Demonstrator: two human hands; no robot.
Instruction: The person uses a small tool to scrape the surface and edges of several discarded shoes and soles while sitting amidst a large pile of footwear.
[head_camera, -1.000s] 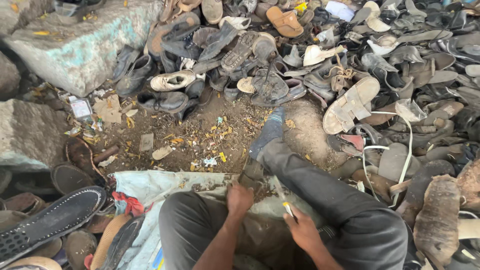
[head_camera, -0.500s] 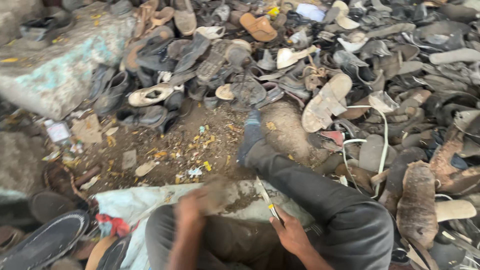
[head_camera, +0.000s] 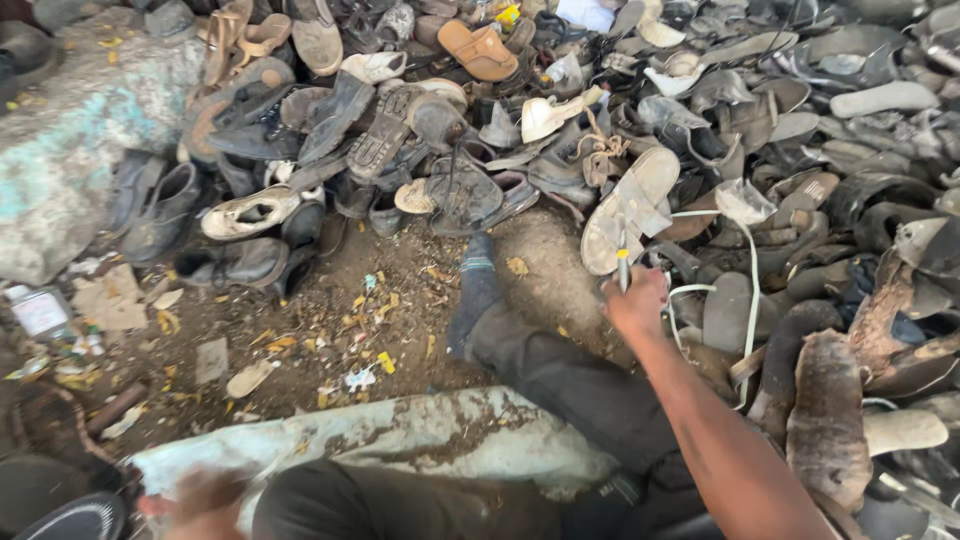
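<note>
Head view: right hand (head_camera: 636, 303) extended to the edge of the shoe heap, fist closed around a thin blade-like tool (head_camera: 622, 268), tip against a pale worn sole (head_camera: 630, 208) lying tilted on the pile of old shoes (head_camera: 760, 130). Left hand (head_camera: 205, 497) low at the frame's bottom edge, blurred; grip cannot be told. Dark-trousered leg (head_camera: 560, 375) stretched across a dirt floor (head_camera: 300, 320) littered with scraps.

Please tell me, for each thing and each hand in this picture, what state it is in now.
Right hand: closed around a thin tool, reaching to the pile.
Pale worn shoe sole: lying tread up, at the tool's tip.
Left hand: blurred, low at the knee.
Dark-trousered leg: stretched out over the dirt.
</note>
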